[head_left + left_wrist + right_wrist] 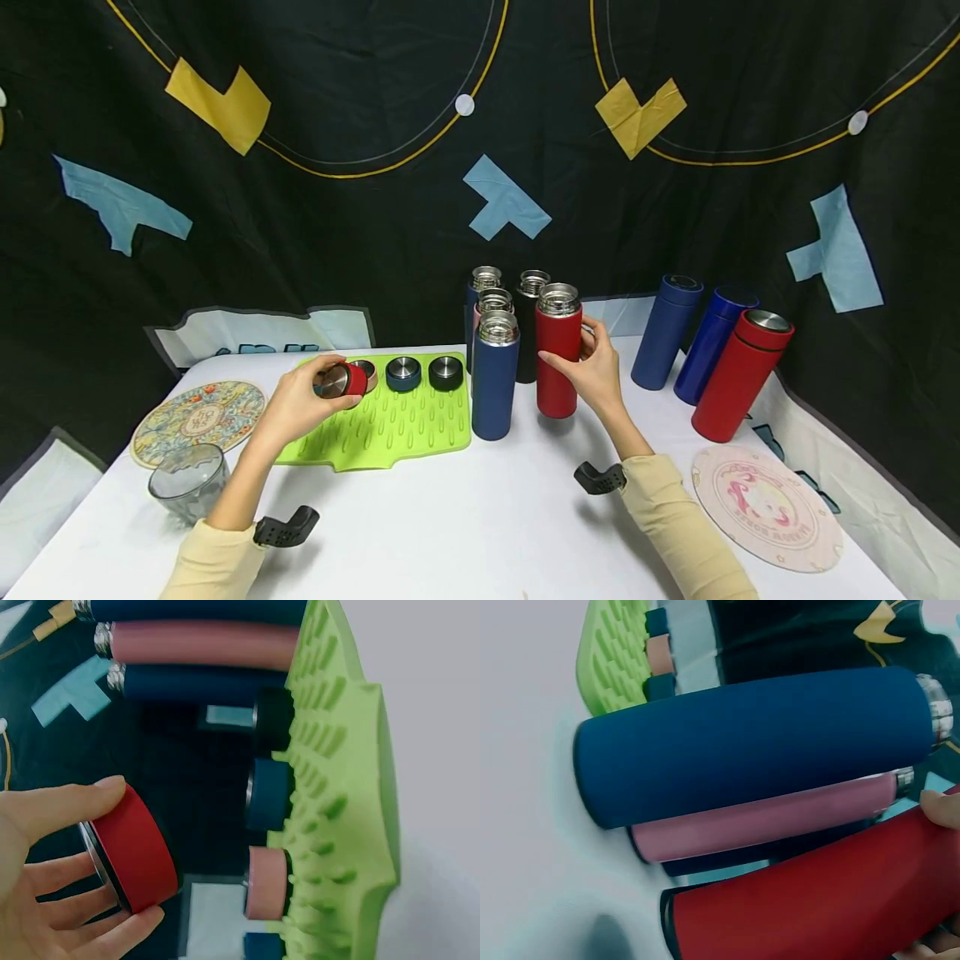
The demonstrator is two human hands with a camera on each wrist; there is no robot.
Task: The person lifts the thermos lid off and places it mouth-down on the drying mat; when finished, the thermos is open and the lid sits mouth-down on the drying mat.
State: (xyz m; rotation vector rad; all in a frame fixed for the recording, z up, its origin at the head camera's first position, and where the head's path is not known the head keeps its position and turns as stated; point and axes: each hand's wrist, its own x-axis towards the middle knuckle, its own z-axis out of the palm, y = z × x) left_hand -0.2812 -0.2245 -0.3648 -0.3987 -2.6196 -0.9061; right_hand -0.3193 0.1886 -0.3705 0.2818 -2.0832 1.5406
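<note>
My left hand (303, 400) pinches a red bottle lid (135, 851) between thumb and fingers, held above a green drying mat (375, 433). On that mat stand a pink lid (266, 883), a dark blue lid (403, 374) and a black lid (446, 372); another blue lid (262, 946) shows partly in the left wrist view. With thumb and fingers around its upper body, my right hand (596, 371) grips an upright red bottle (557, 367) without a lid. A shadow lies below its base, which seems slightly off the table. Close on its left is an uncapped blue bottle (494, 383).
Behind stand an uncapped pink bottle (772, 821), a black bottle (527, 333) and another blue one (472, 308). Capped blue and red bottles (738, 383) stand at right, near a pink round mat (765, 508). A glass bowl (191, 483) and patterned round mat (198, 421) are left.
</note>
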